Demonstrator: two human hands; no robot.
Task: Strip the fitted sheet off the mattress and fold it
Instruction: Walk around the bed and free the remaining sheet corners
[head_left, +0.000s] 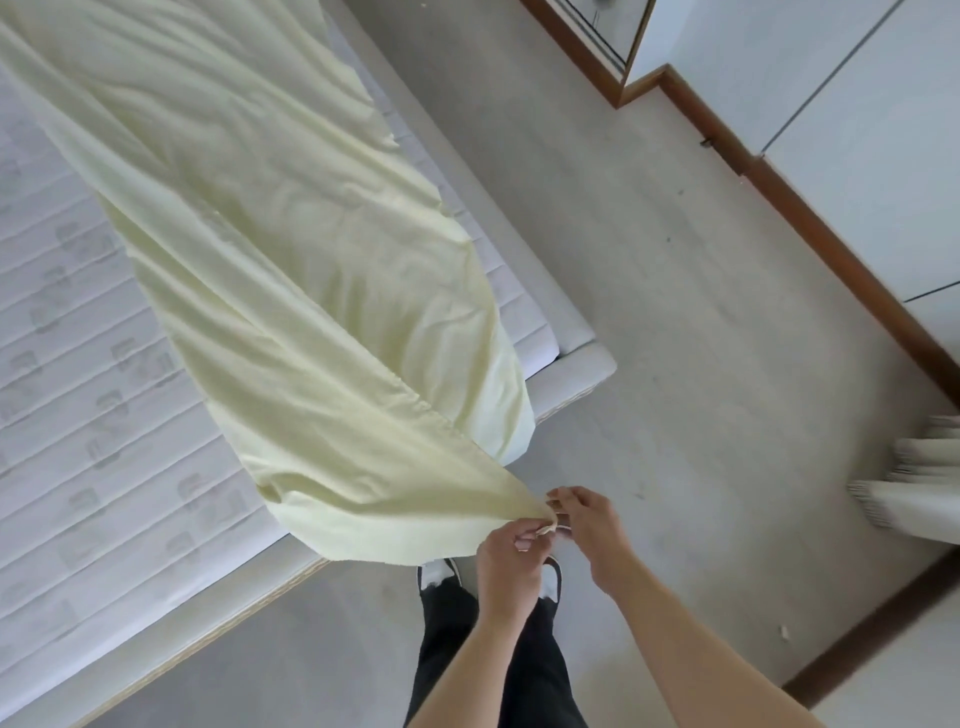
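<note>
Both hands pinch one gathered sheet corner, left hand (511, 556) fingers curled, right hand (587, 525) just beside. The sheet (270, 249) trails away over the mattress (78, 415)

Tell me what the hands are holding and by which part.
Both the left hand and the right hand pinch the pale yellow fitted sheet at one gathered corner, beyond the mattress edge.

Bare quilted mattress (78, 364) on a pale bed frame (576, 384); pale yellow sheet (270, 249) lies lengthwise along its right side, near end lifted off the corner.
</note>
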